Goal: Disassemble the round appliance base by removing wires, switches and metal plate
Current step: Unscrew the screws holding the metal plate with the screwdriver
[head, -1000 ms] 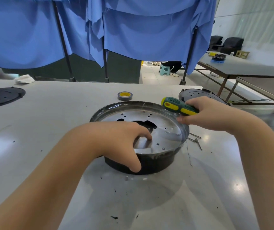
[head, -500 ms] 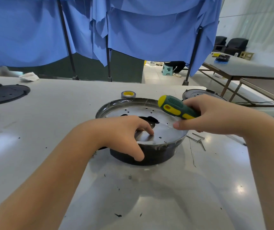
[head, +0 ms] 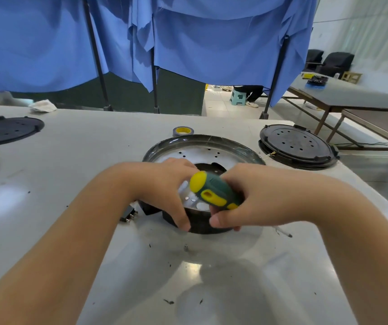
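Note:
The round appliance base (head: 202,141) sits mid-table, a black shell with a shiny perforated metal plate (head: 211,152) inside and a dark opening at its centre. My left hand (head: 164,184) grips the base's near rim, fingers over the plate and thumb down the outer wall. My right hand (head: 247,198) holds a green and yellow screwdriver (head: 214,190) over the near part of the plate, its handle end pointing up and left. The screwdriver's tip is hidden behind my hands. A small black plug part (head: 128,213) with metal pins lies just left of the base.
A black round base (head: 297,146) lies at the right edge of the table. Another black disc (head: 7,130) lies far left. A tape roll (head: 183,131) stands behind the base. Loose screws (head: 283,232) and dark bits (head: 169,301) are scattered near me. A second table stands at right.
My right hand has brought the screwdriver from the base's right rim to its near side, close to my left hand. The left hand keeps its grip on the rim.

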Available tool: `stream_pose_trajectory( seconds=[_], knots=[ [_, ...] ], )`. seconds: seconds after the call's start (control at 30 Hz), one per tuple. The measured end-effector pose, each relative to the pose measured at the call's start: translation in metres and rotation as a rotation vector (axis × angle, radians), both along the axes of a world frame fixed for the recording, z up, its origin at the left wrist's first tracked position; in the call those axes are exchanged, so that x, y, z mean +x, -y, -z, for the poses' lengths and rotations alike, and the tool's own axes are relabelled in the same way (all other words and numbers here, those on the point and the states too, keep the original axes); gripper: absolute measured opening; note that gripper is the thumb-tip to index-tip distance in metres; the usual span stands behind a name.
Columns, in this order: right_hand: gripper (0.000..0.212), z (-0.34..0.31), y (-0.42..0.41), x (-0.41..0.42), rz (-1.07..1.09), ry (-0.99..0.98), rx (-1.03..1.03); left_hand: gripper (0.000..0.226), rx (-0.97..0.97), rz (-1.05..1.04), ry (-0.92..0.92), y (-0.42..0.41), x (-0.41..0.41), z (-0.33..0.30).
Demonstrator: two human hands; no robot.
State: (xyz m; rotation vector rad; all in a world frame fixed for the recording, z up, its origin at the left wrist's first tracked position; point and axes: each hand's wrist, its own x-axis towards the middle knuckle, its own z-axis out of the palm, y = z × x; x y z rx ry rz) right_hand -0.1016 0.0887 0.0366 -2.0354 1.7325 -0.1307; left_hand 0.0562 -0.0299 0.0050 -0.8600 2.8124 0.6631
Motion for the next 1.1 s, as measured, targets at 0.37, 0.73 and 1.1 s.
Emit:
stream_pose_trajectory(
  seconds=[0.37, 0.73, 1.1],
  knots=[
    [0.013, 0.042, -0.004, 0.058, -0.162, -0.405, -0.335, 0.039, 0.129, -0.065, -0.019, 0.011, 0.019, -0.01],
    [0.048, 0.075, 0.004, 0.069, -0.164, -0.397, -0.381, 0.037, 0.149, -0.108, 0.014, 0.006, 0.019, -0.013],
    [0.014, 0.031, -0.003, 0.05, -0.191, -0.266, -0.205, 0.038, 0.128, -0.095, 0.011, 0.008, 0.018, -0.013]
  ],
)
